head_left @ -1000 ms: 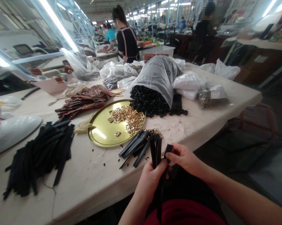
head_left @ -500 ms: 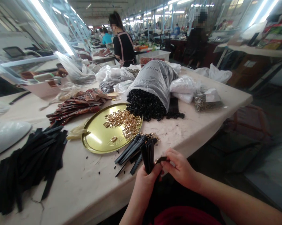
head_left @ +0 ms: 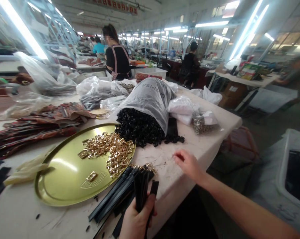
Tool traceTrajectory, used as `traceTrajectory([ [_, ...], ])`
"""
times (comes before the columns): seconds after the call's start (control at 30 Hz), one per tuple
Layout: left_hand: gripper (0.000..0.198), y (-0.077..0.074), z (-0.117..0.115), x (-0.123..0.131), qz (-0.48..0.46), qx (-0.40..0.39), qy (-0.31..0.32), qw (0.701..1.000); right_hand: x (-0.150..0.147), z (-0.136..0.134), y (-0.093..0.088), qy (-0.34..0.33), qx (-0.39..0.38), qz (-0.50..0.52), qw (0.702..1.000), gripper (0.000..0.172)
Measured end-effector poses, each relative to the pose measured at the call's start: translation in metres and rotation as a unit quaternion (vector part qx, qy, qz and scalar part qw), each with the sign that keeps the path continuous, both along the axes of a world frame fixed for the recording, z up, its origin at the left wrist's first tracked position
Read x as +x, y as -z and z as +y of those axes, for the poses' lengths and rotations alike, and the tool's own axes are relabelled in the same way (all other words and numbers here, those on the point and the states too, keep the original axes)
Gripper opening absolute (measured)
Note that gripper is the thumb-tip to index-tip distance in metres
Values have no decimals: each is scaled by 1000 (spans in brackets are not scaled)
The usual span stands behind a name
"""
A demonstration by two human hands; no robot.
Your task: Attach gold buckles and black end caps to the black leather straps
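Note:
My left hand (head_left: 140, 215) is closed around a bundle of black straps (head_left: 140, 189) near the table's front edge. One strap end (head_left: 154, 187) sticks out apart from the others above my thumb. My right hand (head_left: 188, 166) is over the right side of the table with loosely curled fingers, and I see nothing held in it. Just beyond it lie small black loops (head_left: 140, 127), spilling from the mouth of a grey plastic bag (head_left: 150, 94). More black straps with gold buckles (head_left: 115, 192) lie beside my left hand.
A gold oval tray (head_left: 65, 186) holds a heap of gold buckles (head_left: 117, 152). Brown pieces (head_left: 40, 122) are stacked at left, near a yellowish glove-like item (head_left: 27, 169). Clear bags (head_left: 182, 108) stand behind. A white bin (head_left: 276, 186) is at right; co-workers (head_left: 117, 58) are farther off.
My right hand has let go of the strap at my left hand and moved away toward the black loops. My left hand still grips the bundle. The view has turned right.

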State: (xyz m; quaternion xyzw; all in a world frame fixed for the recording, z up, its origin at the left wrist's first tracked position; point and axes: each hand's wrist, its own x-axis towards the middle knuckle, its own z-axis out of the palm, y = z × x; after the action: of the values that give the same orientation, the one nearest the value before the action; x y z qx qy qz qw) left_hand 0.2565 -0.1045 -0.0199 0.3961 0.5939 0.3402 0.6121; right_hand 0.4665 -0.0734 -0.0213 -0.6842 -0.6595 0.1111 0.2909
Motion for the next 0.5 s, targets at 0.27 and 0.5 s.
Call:
traceTrajectory([
  [0.27, 49, 0, 9, 7, -23, -15, 3, 1000, 39, 87, 28, 7, -27, -93, 995, 24],
  [0.5, 47, -6, 6, 9, -21, 8, 0, 1000, 30, 79, 26, 3, -14, 36, 999, 22],
])
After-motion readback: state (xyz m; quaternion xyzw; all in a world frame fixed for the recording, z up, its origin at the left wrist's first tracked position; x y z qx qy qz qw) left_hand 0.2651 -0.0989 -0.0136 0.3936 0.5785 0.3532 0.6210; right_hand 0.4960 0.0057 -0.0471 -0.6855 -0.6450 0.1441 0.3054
